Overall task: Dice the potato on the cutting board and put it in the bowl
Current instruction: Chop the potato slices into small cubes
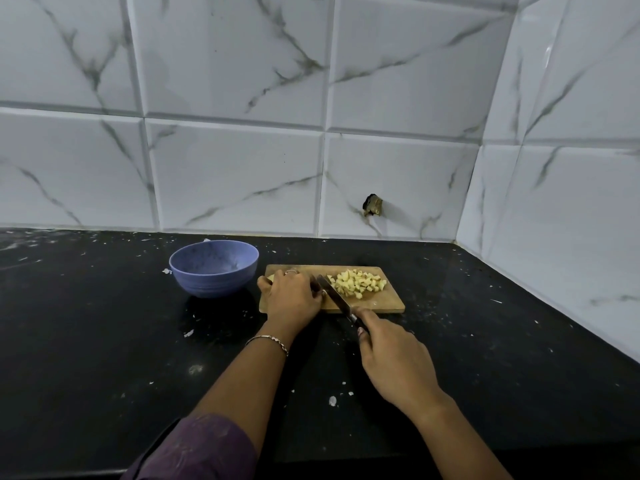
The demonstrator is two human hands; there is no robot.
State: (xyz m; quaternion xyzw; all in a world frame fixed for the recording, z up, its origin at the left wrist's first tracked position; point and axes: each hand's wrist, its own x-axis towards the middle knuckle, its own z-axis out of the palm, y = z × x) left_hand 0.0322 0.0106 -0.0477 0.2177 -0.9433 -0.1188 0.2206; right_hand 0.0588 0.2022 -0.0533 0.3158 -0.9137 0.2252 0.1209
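My left hand [291, 295] curls its fingers over the potato [270, 278] at the board's [384, 304] nine o'clock. My right hand [394, 358] wraps the knife [334, 295], blade just beside those fingers. Dice [358, 284] heap at two o'clock. The bowl [214, 271] stands off-board at nine.

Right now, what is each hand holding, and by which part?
The right hand grips the knife by its handle. The left hand holds the uncut potato piece from above, curled over its top.
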